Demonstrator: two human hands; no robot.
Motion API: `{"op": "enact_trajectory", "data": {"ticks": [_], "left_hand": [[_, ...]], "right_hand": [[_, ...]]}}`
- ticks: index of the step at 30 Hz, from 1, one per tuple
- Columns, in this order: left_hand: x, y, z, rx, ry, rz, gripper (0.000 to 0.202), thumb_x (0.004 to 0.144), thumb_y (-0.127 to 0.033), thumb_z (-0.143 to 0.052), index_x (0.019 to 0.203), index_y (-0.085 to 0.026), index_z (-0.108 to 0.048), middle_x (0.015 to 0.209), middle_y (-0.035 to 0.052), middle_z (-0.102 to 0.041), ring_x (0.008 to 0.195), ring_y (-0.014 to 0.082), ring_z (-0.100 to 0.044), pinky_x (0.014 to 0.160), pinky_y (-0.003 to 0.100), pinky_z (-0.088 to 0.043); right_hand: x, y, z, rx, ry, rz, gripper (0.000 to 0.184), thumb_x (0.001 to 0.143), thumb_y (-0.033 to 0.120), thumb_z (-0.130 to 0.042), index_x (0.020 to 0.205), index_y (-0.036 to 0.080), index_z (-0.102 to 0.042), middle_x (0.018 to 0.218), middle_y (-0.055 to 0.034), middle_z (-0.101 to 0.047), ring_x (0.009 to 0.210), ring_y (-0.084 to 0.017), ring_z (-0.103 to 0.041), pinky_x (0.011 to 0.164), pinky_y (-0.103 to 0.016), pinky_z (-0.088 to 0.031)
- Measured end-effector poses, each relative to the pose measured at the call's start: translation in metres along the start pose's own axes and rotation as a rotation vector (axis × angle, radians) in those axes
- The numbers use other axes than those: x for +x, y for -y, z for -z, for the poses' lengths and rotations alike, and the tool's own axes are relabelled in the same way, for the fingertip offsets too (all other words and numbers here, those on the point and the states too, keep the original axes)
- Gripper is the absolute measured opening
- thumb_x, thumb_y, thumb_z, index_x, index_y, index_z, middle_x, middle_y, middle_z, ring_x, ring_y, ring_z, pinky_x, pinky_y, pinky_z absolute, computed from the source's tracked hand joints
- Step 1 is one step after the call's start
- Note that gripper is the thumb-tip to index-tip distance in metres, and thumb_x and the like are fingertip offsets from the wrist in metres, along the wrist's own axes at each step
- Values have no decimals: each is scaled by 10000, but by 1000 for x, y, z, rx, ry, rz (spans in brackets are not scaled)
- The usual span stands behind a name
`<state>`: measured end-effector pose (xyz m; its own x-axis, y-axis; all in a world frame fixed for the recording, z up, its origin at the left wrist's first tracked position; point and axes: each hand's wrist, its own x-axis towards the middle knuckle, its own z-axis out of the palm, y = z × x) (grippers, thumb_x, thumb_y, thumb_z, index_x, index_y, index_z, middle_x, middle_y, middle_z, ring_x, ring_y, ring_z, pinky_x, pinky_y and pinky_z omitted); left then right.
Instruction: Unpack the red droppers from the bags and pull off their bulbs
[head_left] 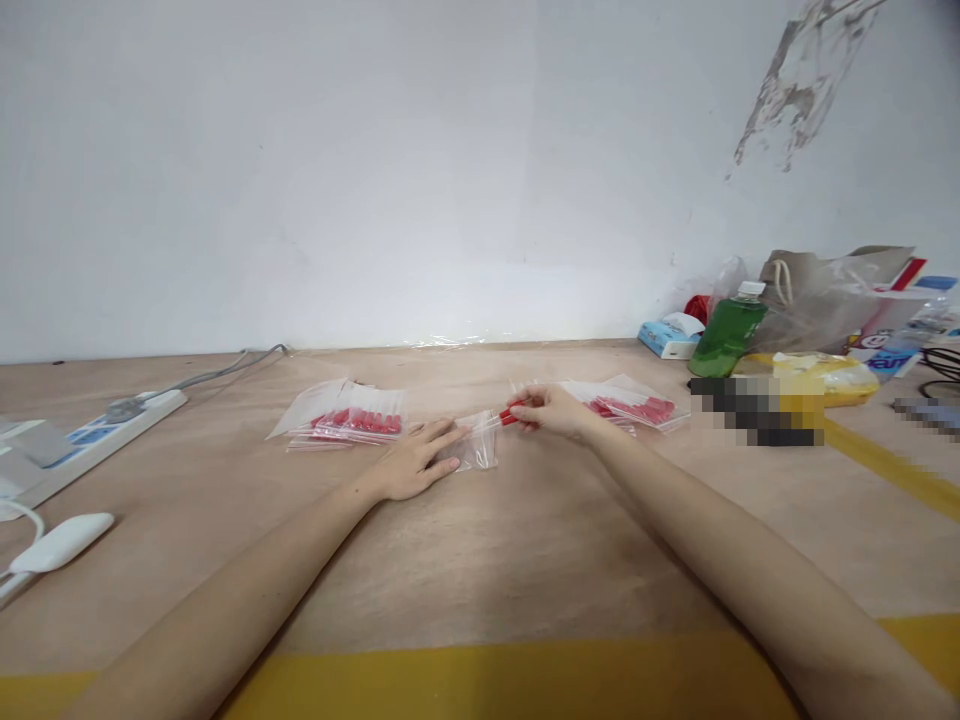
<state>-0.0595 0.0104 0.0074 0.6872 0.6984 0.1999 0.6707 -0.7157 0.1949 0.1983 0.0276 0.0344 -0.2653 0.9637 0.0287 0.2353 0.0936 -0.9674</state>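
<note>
A small clear zip bag (480,446) lies on the table between my hands, its zip edge towards the right. My left hand (417,460) rests on the bag's left part, palm down and open, with fingers stretched out. At the bag's right edge my right hand (546,412) pinches a small red piece (511,413); its tip points left at the bag. I cannot tell whether there is more than one piece in those fingers. Left of my left hand is a pile of clear bags (352,420) filled with red pieces. Similar filled bags (630,408) lie beyond my right wrist.
A white power strip (90,445) with plugs and a cable is at the left, near a white adapter-like object (64,543). At the right stand a green bottle (729,330), a tissue pack (670,337) and plastic bags (832,290). Yellow tape (480,680) runs along the front.
</note>
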Motion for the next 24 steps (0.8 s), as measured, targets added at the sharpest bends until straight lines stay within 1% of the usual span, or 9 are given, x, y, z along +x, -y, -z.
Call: {"op": "enact_trajectory", "data": {"ticks": [2,5,7,9,12,15,17,20,24], "left_hand": [[0,0,1,44,36,9,437,885,-461,-312,1305,-351,-361,1427,26,-274,1290,263,-267,1020,450,-234],[0,-5,2,109,69,45,398,888,-444,-293,1270,-400,-394,1416,8,-295,1263,288,-295,982,490,-244],[1,-12,1,157,53,77,394,881,-431,-303,1261,-407,-407,1370,22,-367,1223,296,-338,952,502,-262],[3,-18,0,182,0,124,404,864,-458,-326,1246,-390,-438,1301,45,-440,1168,307,-383,927,509,-273],[6,-22,-1,176,-120,261,467,831,-539,-341,1228,-333,-475,1244,77,-481,1108,334,-414,897,521,-290],[8,-18,0,166,-200,390,455,843,-517,-331,1179,-275,-517,1183,85,-524,1078,312,-446,894,495,-316],[9,-13,1,166,-208,418,395,836,-472,-375,1084,-236,-572,1104,79,-569,1044,281,-483,893,450,-343],[11,-4,2,162,-220,439,328,779,-452,-471,947,-204,-606,999,75,-610,973,263,-537,839,399,-397],[14,3,3,92,-217,508,345,719,-474,-532,913,-196,-597,880,61,-649,862,250,-590,732,354,-435]], "right_hand": [[3,4,23,16,-97,10,172,683,237,-651,811,151,-576,554,3,-613,439,-81,-517,409,-197,-416],[6,4,47,-33,-359,191,160,707,248,-619,828,146,-595,700,-45,-663,540,-100,-579,531,-243,-486],[7,-2,50,-125,-497,366,196,745,260,-569,901,146,-604,839,-71,-674,702,-131,-622,677,-290,-503],[7,-10,43,-300,-562,505,235,785,272,-516,971,159,-607,942,-76,-664,832,-156,-617,783,-325,-476],[7,-21,26,-651,-528,563,261,847,257,-430,1026,187,-607,958,-67,-661,876,-170,-596,810,-324,-443],[8,-30,14,-920,-438,564,292,871,197,-376,1061,180,-598,946,-75,-659,894,-175,-570,782,-298,-419],[9,-35,11,-1034,-392,567,300,871,179,-376,1077,178,-594,994,-77,-649,909,-177,-550,779,-290,-394],[9,-38,8,-1152,-384,556,293,878,246,-395,1088,205,-595,1017,-65,-647,906,-194,-523,774,-310,-339],[7,-39,1,-1239,-395,556,290,876,335,-406,1029,220,-623,934,-69,-658,898,-211,-483,764,-340,-270]]}}
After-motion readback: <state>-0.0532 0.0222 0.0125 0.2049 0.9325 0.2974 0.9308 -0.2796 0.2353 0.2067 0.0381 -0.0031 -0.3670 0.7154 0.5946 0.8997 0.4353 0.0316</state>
